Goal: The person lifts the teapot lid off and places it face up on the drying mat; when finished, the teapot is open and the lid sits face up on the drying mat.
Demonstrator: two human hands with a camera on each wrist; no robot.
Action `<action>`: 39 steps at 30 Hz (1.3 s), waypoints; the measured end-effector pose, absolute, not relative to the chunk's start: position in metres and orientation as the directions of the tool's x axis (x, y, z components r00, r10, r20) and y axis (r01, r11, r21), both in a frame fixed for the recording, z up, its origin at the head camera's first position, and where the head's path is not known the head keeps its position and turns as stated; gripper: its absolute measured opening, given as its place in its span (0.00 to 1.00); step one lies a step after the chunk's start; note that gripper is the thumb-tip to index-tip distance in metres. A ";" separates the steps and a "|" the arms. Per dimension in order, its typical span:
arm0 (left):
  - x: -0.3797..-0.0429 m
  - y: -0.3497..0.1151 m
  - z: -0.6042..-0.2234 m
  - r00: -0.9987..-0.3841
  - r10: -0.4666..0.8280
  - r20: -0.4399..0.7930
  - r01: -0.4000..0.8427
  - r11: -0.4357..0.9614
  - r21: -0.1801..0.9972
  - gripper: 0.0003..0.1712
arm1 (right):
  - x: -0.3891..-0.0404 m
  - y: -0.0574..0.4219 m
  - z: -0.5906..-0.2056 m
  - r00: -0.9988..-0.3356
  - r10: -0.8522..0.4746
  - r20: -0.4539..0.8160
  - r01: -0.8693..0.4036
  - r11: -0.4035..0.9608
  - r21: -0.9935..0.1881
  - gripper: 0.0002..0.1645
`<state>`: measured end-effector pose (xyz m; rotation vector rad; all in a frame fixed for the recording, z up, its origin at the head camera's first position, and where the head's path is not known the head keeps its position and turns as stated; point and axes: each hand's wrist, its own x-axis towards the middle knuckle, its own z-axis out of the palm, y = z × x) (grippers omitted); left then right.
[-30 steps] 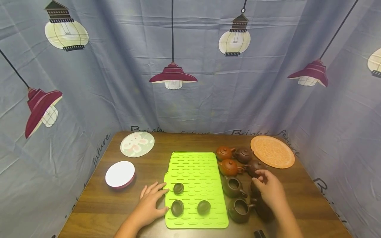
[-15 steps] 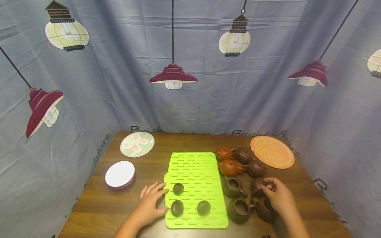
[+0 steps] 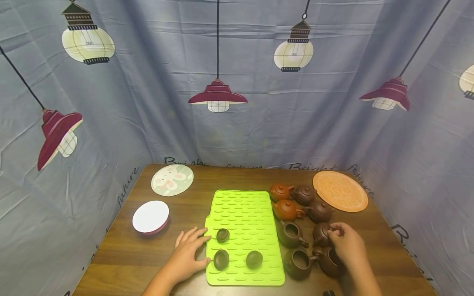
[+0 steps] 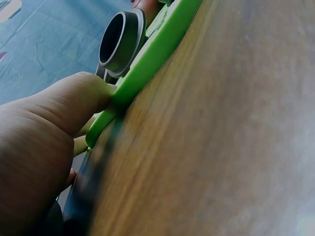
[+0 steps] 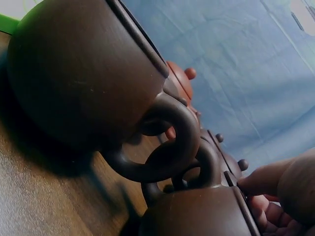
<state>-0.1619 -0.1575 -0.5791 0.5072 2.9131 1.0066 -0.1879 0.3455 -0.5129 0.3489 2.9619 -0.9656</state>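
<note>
Right fingers [image 3: 338, 226] seemingly pinched a lid [image 3: 325, 229]; slipping could chip the brown teapot [image 3: 318, 239] beneath them. Left fingers [image 3: 201, 239] lay relaxed.

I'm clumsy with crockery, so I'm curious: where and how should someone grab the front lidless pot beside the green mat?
Probably the handle of that pot, pinched from above and the person's side. It sticks out as an open loop toward the right, while the neighbouring pot's handle crowds its far side.
</note>
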 end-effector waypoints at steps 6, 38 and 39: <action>-0.162 -0.157 -0.579 -0.945 0.313 0.093 0.303 0.732 0.610 0.36 | -0.188 0.344 -0.512 -0.966 0.232 -0.117 0.255 0.756 -0.603 0.24; -0.164 -0.158 -0.581 -0.939 0.322 0.117 0.328 0.744 0.583 0.37 | -0.187 0.333 -0.506 -0.946 0.268 -0.185 0.299 0.491 -0.818 0.30; -0.164 -0.158 -0.582 -0.939 0.323 0.115 0.327 0.744 0.582 0.37 | -0.188 0.331 -0.506 -0.945 0.270 -0.187 0.299 0.468 -0.832 0.31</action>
